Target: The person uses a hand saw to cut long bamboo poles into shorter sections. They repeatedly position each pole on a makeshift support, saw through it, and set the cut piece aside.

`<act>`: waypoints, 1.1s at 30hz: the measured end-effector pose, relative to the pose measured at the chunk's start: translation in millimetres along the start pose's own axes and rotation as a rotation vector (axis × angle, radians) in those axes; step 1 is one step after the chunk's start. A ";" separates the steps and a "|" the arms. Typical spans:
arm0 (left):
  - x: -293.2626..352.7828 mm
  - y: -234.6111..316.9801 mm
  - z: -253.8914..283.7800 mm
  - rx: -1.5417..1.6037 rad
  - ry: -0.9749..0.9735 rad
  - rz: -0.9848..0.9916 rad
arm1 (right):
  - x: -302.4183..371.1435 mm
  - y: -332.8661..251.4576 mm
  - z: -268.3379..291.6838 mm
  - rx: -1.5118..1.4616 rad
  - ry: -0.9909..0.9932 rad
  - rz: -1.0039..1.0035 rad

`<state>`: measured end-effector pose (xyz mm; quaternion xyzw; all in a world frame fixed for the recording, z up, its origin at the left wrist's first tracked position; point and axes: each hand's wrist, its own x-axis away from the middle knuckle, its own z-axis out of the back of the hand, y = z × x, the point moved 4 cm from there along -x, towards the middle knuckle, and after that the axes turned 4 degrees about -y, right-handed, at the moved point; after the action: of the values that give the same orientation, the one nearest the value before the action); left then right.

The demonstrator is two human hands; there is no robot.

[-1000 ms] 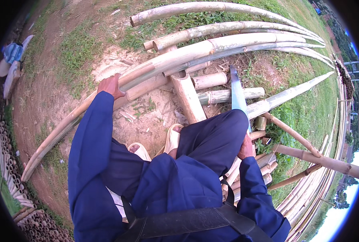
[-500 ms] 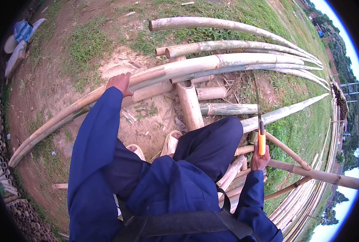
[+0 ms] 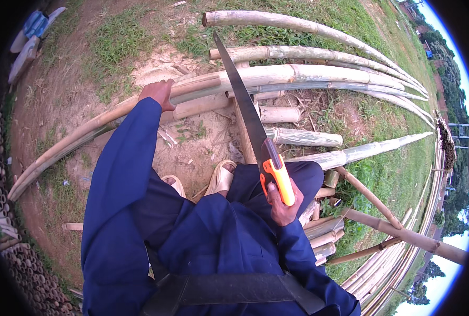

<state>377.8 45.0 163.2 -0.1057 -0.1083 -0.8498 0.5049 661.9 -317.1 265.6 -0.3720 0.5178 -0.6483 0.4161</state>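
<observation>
My left hand [image 3: 159,96] is closed over a long, pale bamboo pole [image 3: 269,75] that lies across in front of me. In my right hand [image 3: 286,207] is a hand saw [image 3: 244,97] with a dark blade and an orange and black handle. The blade points up and away to the left, and its upper part crosses the view of the poles; whether it touches them I cannot tell. A greenish split bamboo length [image 3: 95,142] runs just below the held pole. Beneath the poles stands a thick bamboo support [image 3: 243,131], partly hidden by the saw.
More bamboo poles [image 3: 276,20] stretch off to the far right. Short cut pieces [image 3: 308,137] lie by my right knee, and others are heaped [image 3: 326,237] beside my right hip. A bamboo frame [image 3: 374,221] stands at the right. Stacked bamboo [image 3: 39,284] lies at the lower left.
My right hand has brought the saw from the right side in toward the middle, and the blade now slants up to the left. My left hand stays on the pole.
</observation>
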 end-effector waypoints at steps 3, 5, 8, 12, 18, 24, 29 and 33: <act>2.4 3.1 1.7 -0.008 -0.001 0.006 | -9.9 11.7 -14.8 -0.022 -0.032 0.024; 1.0 1.1 -1.1 -0.001 -0.017 0.024 | -12.8 18.2 -16.9 0.011 -0.058 -0.038; 2.0 0.1 -1.1 -0.003 -0.003 0.019 | -16.0 17.9 -19.0 0.094 -0.095 0.035; 6.2 6.5 8.7 -0.008 -0.045 0.046 | -8.2 24.6 -22.4 0.163 -0.135 0.072; 5.7 11.9 10.9 -0.015 -0.070 0.076 | -19.1 24.6 -46.6 0.085 -0.177 0.010; 2.4 0.7 -0.7 0.012 -0.010 0.084 | -40.2 19.5 -53.3 0.096 -0.227 -0.037; -1.4 1.5 1.9 0.001 0.021 0.035 | -8.3 29.4 -34.3 0.154 -0.204 0.017; 1.3 -0.4 3.4 0.008 0.020 0.013 | -44.9 14.5 -59.3 0.034 -0.205 -0.061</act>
<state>377.1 45.0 166.8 -0.0958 -0.1059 -0.8472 0.5118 626.9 -255.8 238.0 -0.4451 0.4498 -0.6279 0.4532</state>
